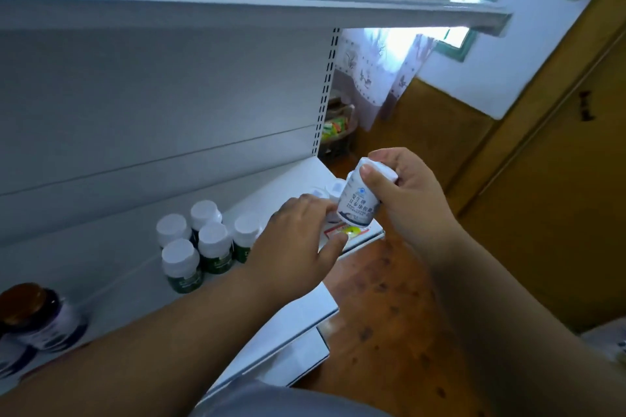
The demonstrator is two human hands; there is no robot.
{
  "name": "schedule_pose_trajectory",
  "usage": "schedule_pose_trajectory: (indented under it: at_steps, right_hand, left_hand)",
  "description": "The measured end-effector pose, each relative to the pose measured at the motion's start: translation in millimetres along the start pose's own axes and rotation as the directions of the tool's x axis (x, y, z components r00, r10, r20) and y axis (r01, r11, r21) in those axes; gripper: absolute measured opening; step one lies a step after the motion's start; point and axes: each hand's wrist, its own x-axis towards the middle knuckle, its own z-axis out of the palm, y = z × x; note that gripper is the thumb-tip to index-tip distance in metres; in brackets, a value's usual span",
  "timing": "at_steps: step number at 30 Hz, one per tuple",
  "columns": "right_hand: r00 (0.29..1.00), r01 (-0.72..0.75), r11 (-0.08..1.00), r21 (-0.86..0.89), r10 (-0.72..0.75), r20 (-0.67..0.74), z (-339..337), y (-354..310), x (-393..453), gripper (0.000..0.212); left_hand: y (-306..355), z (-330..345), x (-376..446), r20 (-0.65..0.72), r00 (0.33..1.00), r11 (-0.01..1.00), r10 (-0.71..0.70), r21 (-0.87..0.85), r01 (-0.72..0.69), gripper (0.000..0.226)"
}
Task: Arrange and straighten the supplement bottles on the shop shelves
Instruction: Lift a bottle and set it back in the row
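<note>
Five green-labelled bottles with white caps (206,240) stand clustered on the white metal shelf (111,284), well left of the action, and a dark bottle with a brown cap (34,318) sits at the far left. The right hand (406,200) grips a small white supplement bottle with a blue-printed label (360,203) by its cap end, fingers and thumb curled round it, holding it tilted in the air just above the shelf's right end. The left hand (298,237) reaches under and beside it with relaxed, mostly straight fingers and holds nothing; its fingertips are near a small box with a yellow-green mark (349,232) on the shelf edge. Two more white caps (333,188) show behind the hands, partly hidden.

The step in hand looks like setting this bottle down among its fellows. To do it well, bring it upright before it touches the shelf, turn the label to face outward, and lower it beside the white-capped ones rather than onto the box. The free hand could steady the neighbours so none is knocked. The shelf edge is close, so place the bottle well back from it.
</note>
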Motion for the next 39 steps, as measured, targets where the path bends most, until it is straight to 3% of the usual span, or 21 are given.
schedule_pose_trajectory:
  at_steps: [4, 7, 12, 16, 18, 21, 27, 31, 39]
  right_hand:
    - [0.994, 0.090, 0.992, -0.092, -0.083, 0.069, 2, 15, 67, 0.018]
    - [0.955, 0.168, 0.977, -0.134, -0.127, 0.267, 16, 28, 116, 0.026]
    - [0.792, 0.397, 0.901, -0.174, -0.241, 0.562, 48, 53, 164, 0.029]
    - [0.621, 0.471, 0.861, -0.194, -0.167, 0.766, 68, 66, 179, 0.030]
    - [0.549, 0.496, 0.847, -0.191, -0.136, 0.825, 76, 70, 180, 0.028]
    - [0.504, 0.517, 0.832, -0.201, -0.106, 0.857, 82, 76, 178, 0.018]
    - [0.487, 0.537, 0.811, -0.231, -0.075, 0.870, 83, 80, 183, 0.016]
    - [0.515, 0.523, 0.814, -0.253, -0.065, 0.855, 78, 79, 177, 0.015]
    - [0.604, 0.572, 0.811, -0.123, -0.315, 0.733, 59, 56, 145, 0.018]
  left_hand:
    - [-6, 21, 28, -0.107, 0.986, 0.984, -0.131, 0.108, 0.142, 0.044]
    - [-2, 37, 41, -0.171, 0.968, 0.952, -0.183, 0.214, 0.218, 0.042]
    - [7, 61, 59, -0.193, 0.943, 0.858, -0.270, 0.396, 0.327, 0.032]
    - [11, 74, 57, -0.222, 0.923, 0.825, -0.314, 0.417, 0.381, 0.030]
    - [12, 77, 57, -0.258, 0.920, 0.822, -0.295, 0.422, 0.382, 0.033]
    - [10, 78, 58, -0.274, 0.916, 0.818, -0.294, 0.424, 0.389, 0.027]
    - [15, 80, 58, -0.264, 0.901, 0.822, -0.343, 0.380, 0.424, 0.029]
    - [18, 78, 58, -0.258, 0.902, 0.826, -0.346, 0.371, 0.423, 0.033]
    - [19, 65, 32, -0.388, 0.867, 0.851, -0.312, 0.292, 0.437, 0.032]
